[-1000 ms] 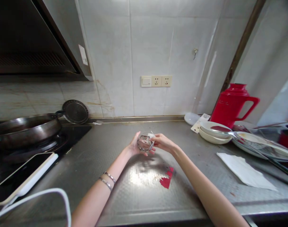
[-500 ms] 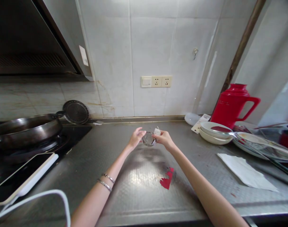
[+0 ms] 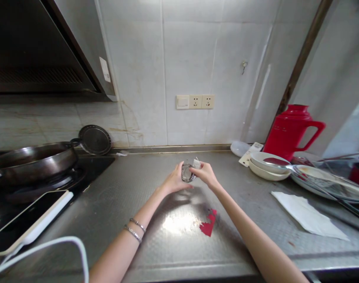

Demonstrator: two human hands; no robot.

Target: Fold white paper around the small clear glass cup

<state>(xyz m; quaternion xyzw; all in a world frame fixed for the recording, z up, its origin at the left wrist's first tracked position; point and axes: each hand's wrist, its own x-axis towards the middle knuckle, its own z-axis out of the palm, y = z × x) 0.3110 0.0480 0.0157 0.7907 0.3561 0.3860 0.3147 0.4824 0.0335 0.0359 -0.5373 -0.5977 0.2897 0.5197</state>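
My right hand pinches the right side of a small, round, clear glass-like object with a shiny, faceted rim. Its exact kind is too small to tell. A small white tag-like piece stands up by the right fingers, and I cannot make out whether it is attached. My left hand cups the object's left side, with its lower finger stretched out underneath. Both hands are over the metal counter. A torn red scrap lies nearer to me, between the forearms.
On the left are a pan on the black stove, a phone-like device and a white cable. To the right stand a red thermos, stacked white bowls, plates with utensils and a white paper napkin.
My left hand has moved right and turned, from fingertips near the object's left edge to cupping it. The object has shifted slightly right; my right hand keeps its pinch.
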